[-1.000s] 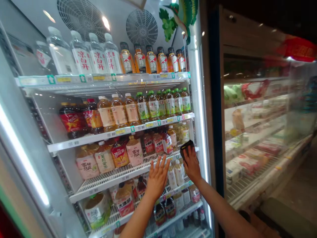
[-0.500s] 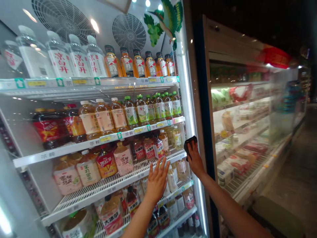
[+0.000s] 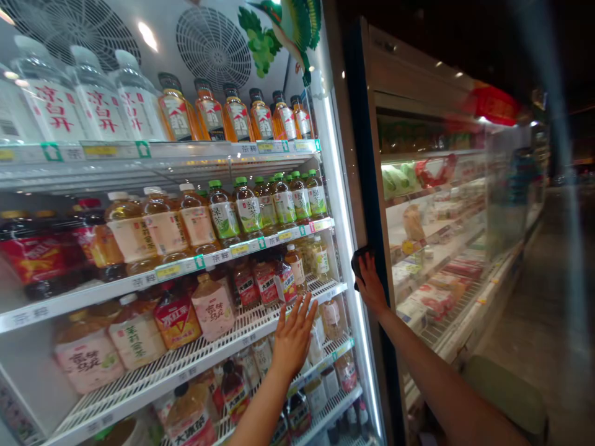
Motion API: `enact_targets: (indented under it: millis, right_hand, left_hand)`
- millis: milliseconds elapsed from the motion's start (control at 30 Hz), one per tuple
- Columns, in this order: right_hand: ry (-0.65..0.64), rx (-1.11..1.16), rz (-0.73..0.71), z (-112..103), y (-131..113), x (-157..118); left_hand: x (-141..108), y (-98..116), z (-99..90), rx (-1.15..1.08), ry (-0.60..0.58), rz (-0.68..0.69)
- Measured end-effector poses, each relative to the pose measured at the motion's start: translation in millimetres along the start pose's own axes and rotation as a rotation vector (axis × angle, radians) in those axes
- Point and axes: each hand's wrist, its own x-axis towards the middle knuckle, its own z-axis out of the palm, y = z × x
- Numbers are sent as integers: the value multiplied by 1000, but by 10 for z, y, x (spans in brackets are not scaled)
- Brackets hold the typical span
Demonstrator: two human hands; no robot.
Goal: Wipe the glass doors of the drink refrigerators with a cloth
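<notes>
The head has turned right, left hand (image 3: 294, 337) fingers splayed, right hand (image 3: 370, 285) fingers curled on a dark object (image 3: 359, 263).

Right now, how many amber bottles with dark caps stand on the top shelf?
6 amber bottles, side by side in one row on the top shelf, just right of the clear water bottles; more may be hidden behind them.

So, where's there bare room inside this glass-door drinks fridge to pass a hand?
The clearest strip runs between the white upper shelf and the green-capped plastic bottles beneath it. The white wire shelf behind the left hand is crowded with bottles.
</notes>
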Motion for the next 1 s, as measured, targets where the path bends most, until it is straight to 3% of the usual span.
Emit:
enact_targets:
  millis: [167, 233, 433, 500, 667, 733, 900, 1000]
  right_hand:
    - [-27, -32, -8, 121, 120, -453]
    - [-41, -34, -4, 148, 148, -506]
    - [35, -15, -54, -39, 30, 310]
    - [48, -15, -63, -50, -12, 345]
    - [33, -11, -53, 95, 42, -14]
    - [63, -8, -52, 97, 44, 122]
    - [184, -14, -73, -43, -210, 807]
    - [162, -19, -169, -33, -306, 727]
  left_hand:
    - [109, -10, 16, 27, 1, -27]
    - [117, -18, 28, 34, -5, -27]
    - [105, -36, 86, 55, 7, -19]
    - [97, -39, 107, 67, 9, -27]
    - [81, -56, 135, 95, 39, -14]
    - [78, -62, 138, 104, 46, -10]
    - [73, -60, 147, 106, 54, -14]
    - [69, -55, 146, 116, 55, -19]
